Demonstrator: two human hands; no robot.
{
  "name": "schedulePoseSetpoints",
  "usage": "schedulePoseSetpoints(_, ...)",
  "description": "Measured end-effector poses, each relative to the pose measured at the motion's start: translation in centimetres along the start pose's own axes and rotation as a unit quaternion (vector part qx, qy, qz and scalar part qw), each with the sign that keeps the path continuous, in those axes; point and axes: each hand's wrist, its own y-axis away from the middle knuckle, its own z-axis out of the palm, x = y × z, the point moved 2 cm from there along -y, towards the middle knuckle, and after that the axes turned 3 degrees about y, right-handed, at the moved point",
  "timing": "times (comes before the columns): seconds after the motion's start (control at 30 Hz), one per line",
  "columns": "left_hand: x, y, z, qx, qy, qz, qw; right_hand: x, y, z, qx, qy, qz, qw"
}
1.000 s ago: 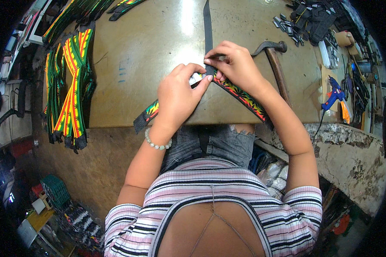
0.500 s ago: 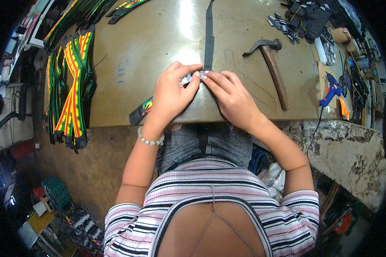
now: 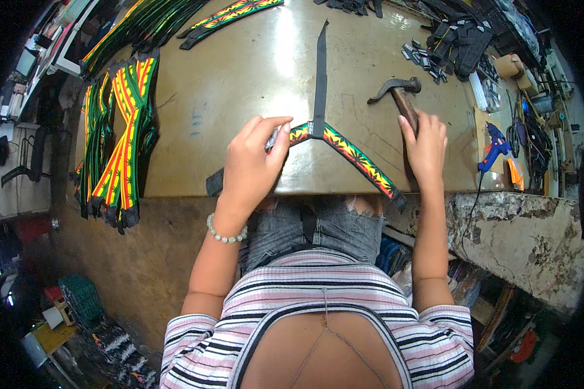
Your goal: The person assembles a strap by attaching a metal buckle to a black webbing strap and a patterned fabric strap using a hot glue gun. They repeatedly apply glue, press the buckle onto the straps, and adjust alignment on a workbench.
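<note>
A Y-shaped strap lies near the table's front edge. Its plain black strip (image 3: pixel 320 78) points away from me, and its green, yellow and red leaf-patterned arm (image 3: pixel 357 161) slants to the right, ending in black at the edge. A small dark label (image 3: pixel 311 128) sits at the join. My left hand (image 3: pixel 250 162) is over the left patterned arm, thumb and forefinger closed around a small pale, shiny piece that is mostly hidden. My right hand (image 3: pixel 428 149) is closed around the wooden handle of a hammer (image 3: pixel 402 97), whose dark metal head rests on the table.
Bundles of patterned straps (image 3: pixel 120 136) hang over the table's left edge, with more at the far left. Small metal clips (image 3: pixel 425 61) and black straps (image 3: pixel 467 48) are heaped at the far right. A corded blue glue gun (image 3: pixel 495 148) lies at the right.
My right hand has left the strap's join and moved right onto the hammer handle. My left hand has shifted slightly left and down, and the join and label now show.
</note>
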Motion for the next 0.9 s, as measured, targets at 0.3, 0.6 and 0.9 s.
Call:
schedulePoseSetpoints(0.3, -1.1, 1.5, 1.3, -0.035, -0.100, -0.042, 0.993, -8.9, 4.3, -5.9, -0.014, -0.320, -0.064, 0.945)
schedulePoseSetpoints(0.6, -0.9, 1.6, 1.2, -0.053, -0.125, -0.029, 0.990, -10.5, 6.2, -6.0, -0.127, -0.251, -0.069, 0.957)
schedulePoseSetpoints(0.9, 0.4, 0.9, 1.7, -0.074, -0.195, 0.040, 0.977, -0.4, 2.2, -0.8, 0.018, -0.043, 0.005, 0.999)
